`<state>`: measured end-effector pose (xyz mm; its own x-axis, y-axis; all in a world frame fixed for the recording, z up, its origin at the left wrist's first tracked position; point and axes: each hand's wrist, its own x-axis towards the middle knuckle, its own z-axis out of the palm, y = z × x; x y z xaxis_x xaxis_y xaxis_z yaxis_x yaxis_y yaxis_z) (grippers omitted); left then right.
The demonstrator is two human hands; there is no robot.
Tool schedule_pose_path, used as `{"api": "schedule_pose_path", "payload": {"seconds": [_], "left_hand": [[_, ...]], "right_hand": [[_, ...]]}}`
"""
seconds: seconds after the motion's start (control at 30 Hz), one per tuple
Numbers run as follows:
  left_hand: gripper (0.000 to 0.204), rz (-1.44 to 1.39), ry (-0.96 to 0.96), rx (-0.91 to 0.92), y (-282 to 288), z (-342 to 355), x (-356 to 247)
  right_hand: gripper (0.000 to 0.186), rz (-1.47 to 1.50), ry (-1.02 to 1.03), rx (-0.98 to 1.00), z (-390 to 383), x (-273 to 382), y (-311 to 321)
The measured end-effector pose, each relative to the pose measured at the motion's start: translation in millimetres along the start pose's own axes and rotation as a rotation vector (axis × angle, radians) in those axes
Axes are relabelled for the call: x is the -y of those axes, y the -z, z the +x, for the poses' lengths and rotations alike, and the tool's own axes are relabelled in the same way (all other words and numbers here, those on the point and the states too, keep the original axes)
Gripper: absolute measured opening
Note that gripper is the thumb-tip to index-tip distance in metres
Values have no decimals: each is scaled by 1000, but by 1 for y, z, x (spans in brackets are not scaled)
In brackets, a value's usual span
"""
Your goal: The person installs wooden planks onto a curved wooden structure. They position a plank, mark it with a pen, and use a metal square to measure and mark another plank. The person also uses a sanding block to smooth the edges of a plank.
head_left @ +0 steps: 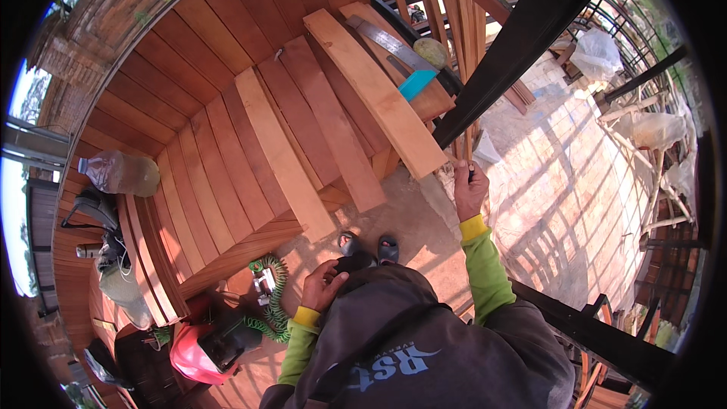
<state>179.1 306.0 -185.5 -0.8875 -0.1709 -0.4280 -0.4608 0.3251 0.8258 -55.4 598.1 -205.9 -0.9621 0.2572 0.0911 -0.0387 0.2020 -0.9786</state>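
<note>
My right hand (471, 191) is raised at the end of a long light-brown plank (375, 91). Its fingers are closed round something small and dark, mostly hidden by them. My left hand (321, 286) hangs close to my body with its fingers loosely bent and apart, holding nothing. Several more loose boards lie across the slatted wooden bench, among them a pale board (276, 148) and a redder board (333, 121) whose ends jut over the front edge. Beyond the long plank rest a flat metal blade (385, 42) and a turquoise piece (416, 85).
The curved wooden bench (204, 174) sweeps round to the left, bearing a large plastic bottle (121, 172). A coiled green hose (279, 288) lies on the floor near a pink-red object (195, 354). A black metal post (522, 45) slants up at the right.
</note>
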Motion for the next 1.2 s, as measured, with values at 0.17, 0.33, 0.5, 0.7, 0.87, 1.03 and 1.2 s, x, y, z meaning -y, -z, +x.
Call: {"api": "schedule_pose_path", "payload": {"seconds": [0.17,0.33,0.5,0.7,0.87,1.03,1.2], "left_hand": [[50,238,-5,104,28,21,30],[52,273,-31,18,43,38,59],[50,230,56,-76,53,39,78],[49,274,143,-247,47,24,73],[46,175,253,-340,10,27,13],[46,36,226,-355,-48,12,-11],[43,-294,251,-459,-70,-12,-45]], "right_hand": [[24,-307,270,-55,91,58,-49],[39,-474,153,-42,147,51,-74],[47,-511,-49,-13,178,48,-100],[36,-260,-114,-38,197,21,-113],[23,104,-46,54,193,32,-113],[19,-142,377,58,194,91,-98],[24,231,394,44,170,159,-63]]}}
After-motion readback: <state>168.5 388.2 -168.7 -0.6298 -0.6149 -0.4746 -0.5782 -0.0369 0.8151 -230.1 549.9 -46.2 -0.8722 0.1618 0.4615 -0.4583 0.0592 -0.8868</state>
